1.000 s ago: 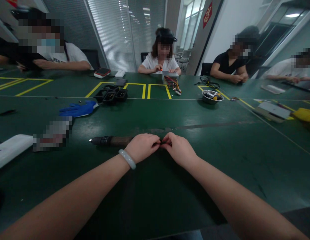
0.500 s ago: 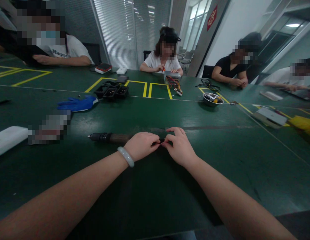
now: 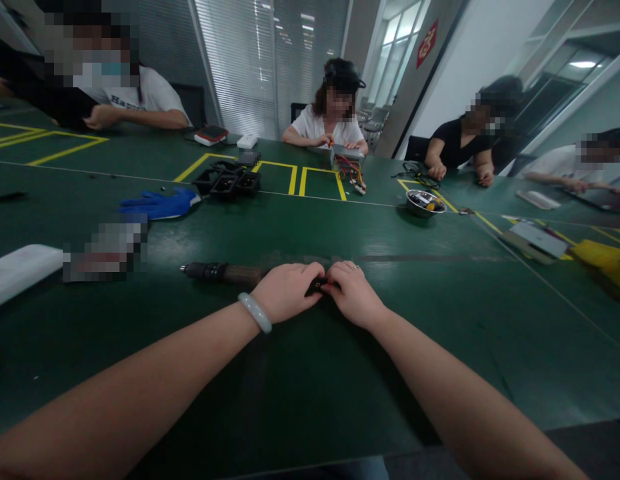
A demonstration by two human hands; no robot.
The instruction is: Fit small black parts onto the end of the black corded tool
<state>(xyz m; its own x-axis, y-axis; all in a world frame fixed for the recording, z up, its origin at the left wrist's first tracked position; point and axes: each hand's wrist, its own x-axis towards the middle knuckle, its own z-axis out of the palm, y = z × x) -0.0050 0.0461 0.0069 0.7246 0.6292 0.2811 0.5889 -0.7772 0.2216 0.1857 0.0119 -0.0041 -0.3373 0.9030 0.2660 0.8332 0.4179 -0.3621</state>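
Note:
A dark electric screwdriver (image 3: pixel 243 274) lies along the green table with its bit pointing left. My left hand (image 3: pixel 287 291), a pale bangle at its wrist, is closed over the rear part of the tool and hides much of it. A black piece (image 3: pixel 316 286) with a small orange mark shows between my hands; it lines up with the tool, but I cannot tell whether it is its tail end. My right hand (image 3: pixel 353 295) is closed, thumb and fingers pinched against that black piece. What exactly the right fingertips grip is hidden.
Beyond my hands lie a blue glove (image 3: pixel 160 204), black trays (image 3: pixel 227 181) and a metal bowl (image 3: pixel 425 203) of small parts. A white case (image 3: pixel 23 272) is at left, yellow cloth (image 3: pixel 603 263) at right. Several people sit across the table; one works at a metal box (image 3: pixel 347 158) with wires.
My right fingers have curled in closer to the left hand, and the black piece between them shows more. The view has shifted slightly. A co-worker at right has moved their hands apart.

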